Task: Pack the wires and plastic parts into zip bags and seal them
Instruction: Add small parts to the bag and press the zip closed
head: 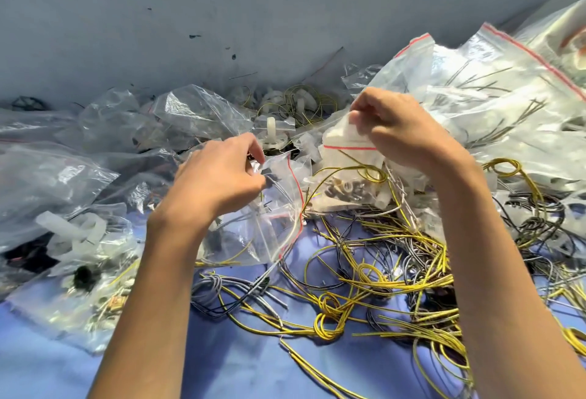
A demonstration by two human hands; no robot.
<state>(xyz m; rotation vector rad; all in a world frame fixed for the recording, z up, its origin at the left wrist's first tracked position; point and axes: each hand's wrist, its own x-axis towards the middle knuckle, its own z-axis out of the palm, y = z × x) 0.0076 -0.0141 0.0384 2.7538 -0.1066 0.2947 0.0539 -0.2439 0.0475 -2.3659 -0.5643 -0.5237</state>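
- Sealing looks like the step in hand. The right hand (402,132), at 1 o'clock from the middle of the view, has its fingers curled and pinches the mouth of the small zip bag (345,189) just above its red strip (348,147).
- The left hand (218,176), at 9 o'clock from that bag, pinches the edge of a second bag (272,224) between thumb and forefinger. This bag sags down onto the blue counter (47,367).
- The small zip bag hangs between the hands and holds dark and pale parts. A yellow wire loop (364,172) lies close under the strip, and I cannot tell whether it is clear of the zip.
- Pushing that loop down first would be wise, since a strand caught in the track would probably stop the seal from closing.
- Pressing from one end of the strip to the other should close it more surely than a single squeeze, and it likely needs both hands on this one bag.
- The loose wires (380,281) at 5 o'clock are tangled and could snag the bag if it dips.
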